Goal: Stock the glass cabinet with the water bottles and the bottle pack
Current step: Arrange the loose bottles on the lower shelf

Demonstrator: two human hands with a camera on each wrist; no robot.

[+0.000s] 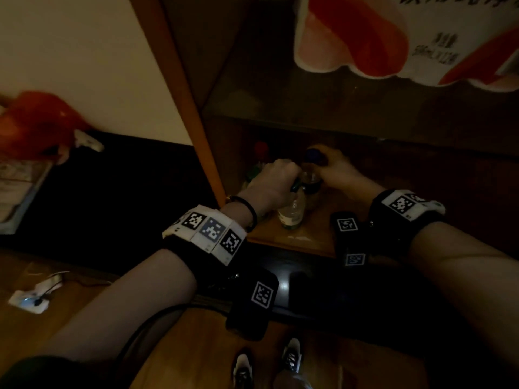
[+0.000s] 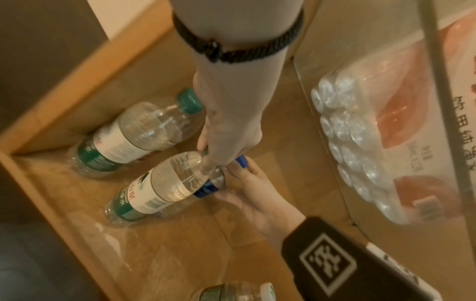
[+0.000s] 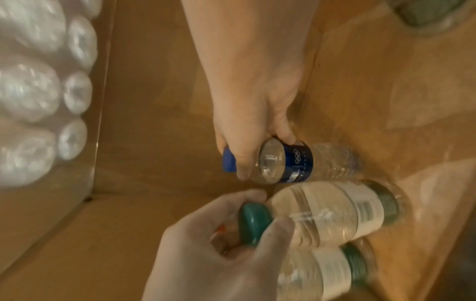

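Inside, each hand (image 2: 226,140) (image 3: 260,114) grips one water bottle's (image 2: 159,187) neck.

Bottle pack (image 1: 407,37) cut off at top edge; print on it blurred.

The bottle pack (image 2: 401,142) on the glass shelf carries dark Chinese characters on its white and red wrap, with smaller print below that is too blurred to read, and a barcode near its lower corner. The blue-labelled bottle (image 3: 296,160) shows five interlocked white rings on its blue band. The green-capped bottle (image 2: 154,191) has a white and green label with red and white Chinese characters, too blurred to read.
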